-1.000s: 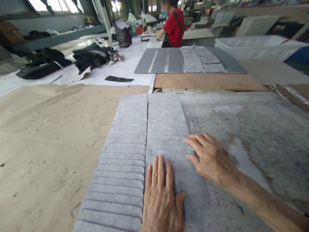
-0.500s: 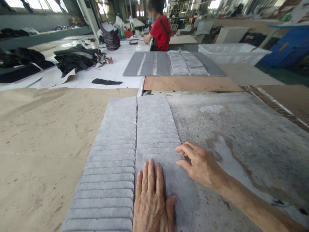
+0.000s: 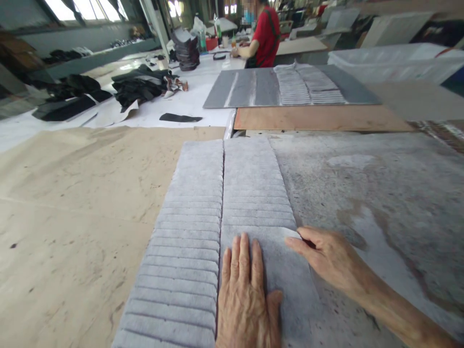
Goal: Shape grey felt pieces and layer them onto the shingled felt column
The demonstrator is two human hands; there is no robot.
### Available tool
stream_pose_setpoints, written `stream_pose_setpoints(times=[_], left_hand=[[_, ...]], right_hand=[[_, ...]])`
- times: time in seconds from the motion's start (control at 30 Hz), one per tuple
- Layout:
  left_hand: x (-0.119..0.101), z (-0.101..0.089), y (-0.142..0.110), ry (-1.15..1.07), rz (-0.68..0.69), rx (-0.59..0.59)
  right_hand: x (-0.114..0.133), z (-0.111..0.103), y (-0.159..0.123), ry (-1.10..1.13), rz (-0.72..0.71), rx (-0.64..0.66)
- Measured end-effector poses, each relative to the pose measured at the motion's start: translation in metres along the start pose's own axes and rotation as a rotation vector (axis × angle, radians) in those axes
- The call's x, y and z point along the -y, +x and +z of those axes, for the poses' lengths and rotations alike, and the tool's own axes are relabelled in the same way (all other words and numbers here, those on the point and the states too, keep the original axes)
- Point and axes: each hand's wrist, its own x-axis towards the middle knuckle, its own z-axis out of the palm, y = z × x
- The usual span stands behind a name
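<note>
Two columns of overlapping grey felt strips (image 3: 203, 217) lie on a stained grey board (image 3: 362, 193). My left hand (image 3: 246, 295) presses flat, fingers together and stretched out, on the nearest strip (image 3: 286, 270) of the right column. My right hand (image 3: 329, 258) rests at that strip's right edge, its fingers curled around the strip's upper right corner, which is lifted slightly.
Brown paper (image 3: 72, 203) covers the table to the left. Farther back lie a wooden board (image 3: 319, 118), another grey board with strips (image 3: 290, 87), dark fabric piles (image 3: 137, 87) and a white bin (image 3: 391, 63). A person in a red shirt (image 3: 264, 34) works at the far table.
My right hand has slid back toward me along the right column's edge and now pinches the near strip's corner. My left hand stays pressed on the strip.
</note>
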Motion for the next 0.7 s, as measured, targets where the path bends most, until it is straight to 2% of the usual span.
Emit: stream_pose_setpoints(times=[0.33, 0.7], left_hand=[[-0.0005, -0.0013, 0.0002, -0.011, -0.005, 0.013], [0.001, 0.0005, -0.0006, 0.015, -0.006, 0.036]], right_hand=[[-0.0015, 0.0004, 0.0034, 0.025, 0.009, 0.036], [0.0016, 0.0055, -0.0035, -0.146, 0.014, -0.024]])
